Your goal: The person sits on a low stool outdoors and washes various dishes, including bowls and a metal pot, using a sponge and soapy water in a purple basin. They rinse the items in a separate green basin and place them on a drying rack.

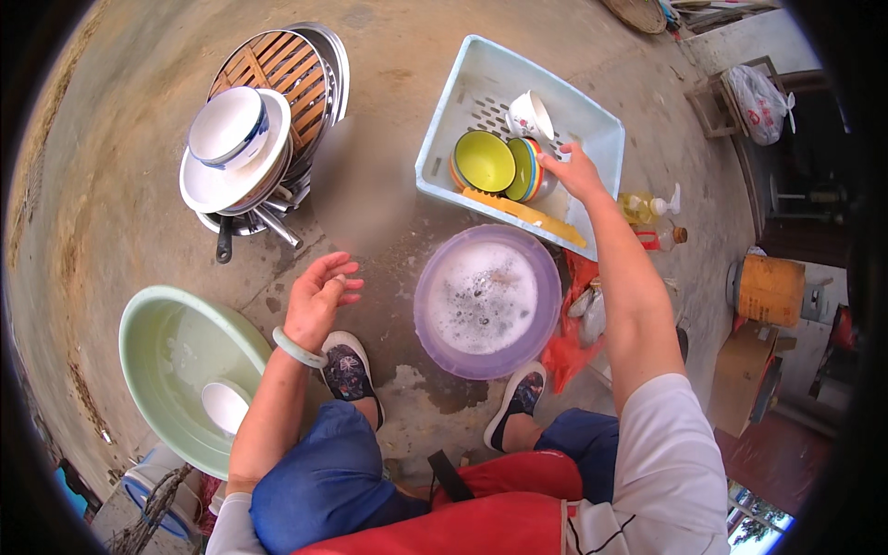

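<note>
My right hand reaches into a pale blue basket, fingers apart, one fingertip at the edge of a tilted striped bowl with a green inside. Beside that bowl is another green bowl, and a white flowered bowl lies tipped behind them. A yellow strip runs along the basket's near side. My left hand, a pale bangle on its wrist, hovers open over the floor with nothing in it. Between my feet and the basket stands a purple basin of foamy water.
At left, a light green tub holds water and a white bowl. Farther off, bowls and plates are stacked near a slatted wooden rack and pan handles. Pump bottles and a red plastic bag lie right of the basin.
</note>
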The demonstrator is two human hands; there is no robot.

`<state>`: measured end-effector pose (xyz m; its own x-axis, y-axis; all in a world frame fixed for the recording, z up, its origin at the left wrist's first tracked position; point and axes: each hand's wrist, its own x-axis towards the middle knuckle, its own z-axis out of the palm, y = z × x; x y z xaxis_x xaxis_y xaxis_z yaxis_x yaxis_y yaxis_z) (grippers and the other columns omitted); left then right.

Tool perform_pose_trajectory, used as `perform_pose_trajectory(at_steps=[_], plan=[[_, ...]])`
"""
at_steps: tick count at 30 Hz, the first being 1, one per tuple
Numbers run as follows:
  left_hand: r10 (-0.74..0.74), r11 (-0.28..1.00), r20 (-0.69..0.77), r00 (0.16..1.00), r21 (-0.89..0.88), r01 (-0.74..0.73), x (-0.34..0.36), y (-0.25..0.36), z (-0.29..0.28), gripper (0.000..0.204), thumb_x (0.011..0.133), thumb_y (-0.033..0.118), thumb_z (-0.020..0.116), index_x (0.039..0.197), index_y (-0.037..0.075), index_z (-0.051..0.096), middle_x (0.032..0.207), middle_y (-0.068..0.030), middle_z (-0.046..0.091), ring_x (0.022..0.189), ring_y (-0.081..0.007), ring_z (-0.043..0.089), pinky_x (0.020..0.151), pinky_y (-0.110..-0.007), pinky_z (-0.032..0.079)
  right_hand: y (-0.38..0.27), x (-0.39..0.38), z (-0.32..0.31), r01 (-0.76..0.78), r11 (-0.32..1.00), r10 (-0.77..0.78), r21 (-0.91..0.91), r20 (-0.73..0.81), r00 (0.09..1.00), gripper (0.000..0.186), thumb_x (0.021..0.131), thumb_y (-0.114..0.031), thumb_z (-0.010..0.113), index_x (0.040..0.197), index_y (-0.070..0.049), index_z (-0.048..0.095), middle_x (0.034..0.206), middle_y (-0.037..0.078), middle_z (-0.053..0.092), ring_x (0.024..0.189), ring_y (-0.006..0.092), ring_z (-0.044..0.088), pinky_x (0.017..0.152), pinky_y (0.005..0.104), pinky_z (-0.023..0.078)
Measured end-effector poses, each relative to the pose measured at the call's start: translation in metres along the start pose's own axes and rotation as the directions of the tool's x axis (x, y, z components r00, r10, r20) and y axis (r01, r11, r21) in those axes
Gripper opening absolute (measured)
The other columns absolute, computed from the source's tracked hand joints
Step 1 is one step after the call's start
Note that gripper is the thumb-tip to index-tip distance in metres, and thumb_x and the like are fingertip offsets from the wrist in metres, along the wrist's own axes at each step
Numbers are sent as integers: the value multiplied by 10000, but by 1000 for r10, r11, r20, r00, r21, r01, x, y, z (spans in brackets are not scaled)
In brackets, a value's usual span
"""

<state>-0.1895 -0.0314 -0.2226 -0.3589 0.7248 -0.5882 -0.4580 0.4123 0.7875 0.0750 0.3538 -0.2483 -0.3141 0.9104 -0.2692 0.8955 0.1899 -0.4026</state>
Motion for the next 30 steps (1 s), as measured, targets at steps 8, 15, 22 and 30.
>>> perform_pose_trajectory(at_steps=[8,15,22,30], plan=[[-34,999,22,999,-9,34,0,-3,-1,387,894,41,428,1276,6,483,1191,-134,584,971,-196,623,815,-317,526,16,2,-1,-46,998,44,37,45,998,366,888,-324,557,1159,-80,588,1139,214,606,1056,334,583,895,413,463],[-40,998,20,999,-43,41,2,-12,-8,380,906,27,441,1282,-13,474,1187,-143,585,969,-199,624,792,-299,527,4,-10,4,372,825,-492,-426,-214,844,291,891,-198,531,1151,-72,563,1169,165,575,1055,371,564,888,441,466],[-57,998,29,998,-10,57,2,-16,-6,390,896,21,432,1283,-6,474,1186,-135,587,964,-197,622,801,-307,525,-42,6,71,273,926,-271,-260,44,962,334,823,-159,616,1115,-6,560,1089,230,603,1031,367,586,894,437,472],[-113,994,67,991,-4,113,-1,-15,-4,404,883,44,442,1282,-6,467,1192,-130,582,961,-205,621,816,-319,519,-30,22,100,-333,885,202,324,377,904,190,759,8,550,918,66,636,670,161,631,511,233,630,470,339,501]])
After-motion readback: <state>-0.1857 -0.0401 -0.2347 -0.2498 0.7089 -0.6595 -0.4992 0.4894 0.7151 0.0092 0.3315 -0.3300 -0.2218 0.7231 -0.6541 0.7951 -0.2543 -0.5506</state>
